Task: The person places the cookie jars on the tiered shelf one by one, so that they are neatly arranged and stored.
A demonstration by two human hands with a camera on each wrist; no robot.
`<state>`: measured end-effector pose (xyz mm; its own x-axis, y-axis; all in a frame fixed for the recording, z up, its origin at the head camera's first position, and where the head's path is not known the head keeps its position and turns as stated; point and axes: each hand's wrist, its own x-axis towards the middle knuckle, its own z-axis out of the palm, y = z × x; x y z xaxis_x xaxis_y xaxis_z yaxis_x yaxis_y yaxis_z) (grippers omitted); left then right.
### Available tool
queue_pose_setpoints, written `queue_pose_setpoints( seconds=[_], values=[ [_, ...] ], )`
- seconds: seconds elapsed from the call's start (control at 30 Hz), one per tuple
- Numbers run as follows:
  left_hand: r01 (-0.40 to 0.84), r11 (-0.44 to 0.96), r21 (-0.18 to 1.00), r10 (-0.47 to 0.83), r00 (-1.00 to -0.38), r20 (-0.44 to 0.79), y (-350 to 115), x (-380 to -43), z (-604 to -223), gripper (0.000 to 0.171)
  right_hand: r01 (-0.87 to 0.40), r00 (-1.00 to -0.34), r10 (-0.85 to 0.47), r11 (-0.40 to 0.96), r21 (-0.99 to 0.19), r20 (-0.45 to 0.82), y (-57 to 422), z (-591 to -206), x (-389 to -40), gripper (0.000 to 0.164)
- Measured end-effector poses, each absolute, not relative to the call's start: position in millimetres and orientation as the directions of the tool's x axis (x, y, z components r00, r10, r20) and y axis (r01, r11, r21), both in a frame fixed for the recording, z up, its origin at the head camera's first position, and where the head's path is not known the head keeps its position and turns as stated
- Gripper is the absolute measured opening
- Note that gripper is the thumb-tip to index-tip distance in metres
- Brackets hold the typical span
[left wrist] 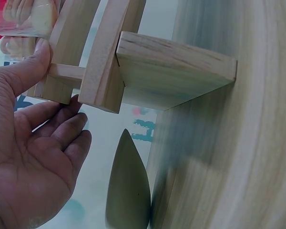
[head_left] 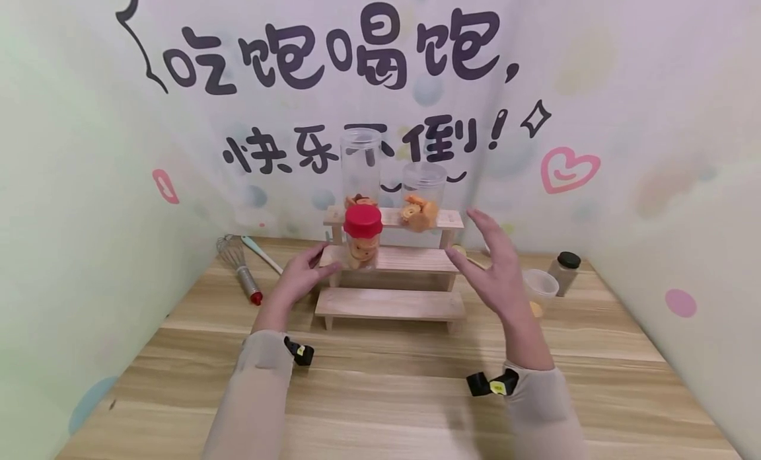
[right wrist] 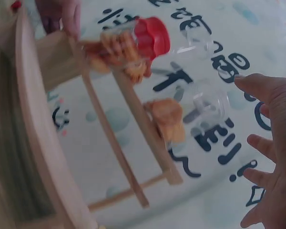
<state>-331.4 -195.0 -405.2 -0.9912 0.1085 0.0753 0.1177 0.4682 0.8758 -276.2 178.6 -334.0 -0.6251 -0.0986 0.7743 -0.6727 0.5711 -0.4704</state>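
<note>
A three-step wooden display stand [head_left: 389, 303] stands on the table. My left hand [head_left: 302, 275] grips the left end of its middle step, with the thumb at the front and the fingers around the end. On that step, beside the thumb, stands a clear jar with a red lid [head_left: 363, 222] and ring-shaped snacks inside. The top step bears a tall clear jar [head_left: 360, 162] and a shorter clear jar [head_left: 423, 192] holding orange snacks. My right hand [head_left: 496, 275], fingers spread and holding nothing, hovers off the stand's right end. In the right wrist view, the fingers [right wrist: 260, 145] are apart from the jars.
A whisk [head_left: 239, 268] and a light-blue-handled utensil [head_left: 260, 254] lie left of the stand. At the right are a clear cup [head_left: 540, 285] and a black-capped jar [head_left: 565, 271]. A printed cloth wall [head_left: 285, 110] rises behind the table [head_left: 380, 394].
</note>
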Motion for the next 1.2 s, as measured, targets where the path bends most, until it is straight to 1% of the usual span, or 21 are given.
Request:
queue_pose_setpoints(
  seconds=[0.2,0.27,0.43,0.57,0.67,0.8,0.87,0.93,1.1,1.2],
  values=[
    [0.123,0.470,0.874,0.110,-0.991,0.080,-196.4,-331.0,-405.0,0.085,-0.568,-0.710,-0.084,0.654,-0.499,0.699,213.1,-348.5,-276.5,0.083],
    [0.121,0.471,0.874,0.108,-0.991,0.079,-196.3,-330.6,-405.0,0.085,-0.561,-0.714,-0.084,0.663,-0.496,0.695,222.8,-352.7,-277.1,0.083],
    [0.124,0.469,0.875,0.113,-0.990,0.080,-195.9,-330.0,-405.1,0.085,-0.521,-0.728,-0.062,0.698,-0.491,0.683,246.1,-366.6,-277.1,0.076],
    [0.127,0.471,0.873,0.112,-0.990,0.084,-195.3,-329.8,-405.5,0.084,-0.445,-0.758,0.033,0.704,-0.554,0.651,263.1,-383.0,-277.6,0.068],
    [0.127,0.475,0.871,0.110,-0.990,0.084,-195.1,-329.3,-405.3,0.083,-0.421,-0.745,0.099,0.696,-0.581,0.659,273.5,-395.7,-282.1,0.065],
    [0.119,0.480,0.869,0.108,-0.991,0.076,-195.2,-328.7,-404.7,0.084,-0.436,-0.690,0.139,0.703,-0.561,0.710,281.7,-408.0,-288.3,0.065],
    [0.116,0.484,0.868,0.108,-0.991,0.073,-195.3,-328.8,-404.9,0.084,-0.437,-0.675,0.147,0.711,-0.552,0.723,283.8,-411.4,-289.9,0.064],
    [0.118,0.485,0.866,0.109,-0.991,0.074,-195.3,-329.1,-405.0,0.085,-0.432,-0.678,0.152,0.709,-0.558,0.719,285.3,-413.6,-290.3,0.064],
    [0.128,0.486,0.864,0.112,-0.990,0.084,-195.2,-329.7,-404.8,0.085,-0.389,-0.721,0.174,0.699,-0.600,0.670,290.4,-425.1,-294.1,0.065],
    [0.130,0.487,0.864,0.110,-0.990,0.087,-194.8,-330.1,-405.1,0.085,-0.384,-0.733,0.171,0.694,-0.609,0.658,291.8,-436.1,-298.0,0.068]
  ],
)
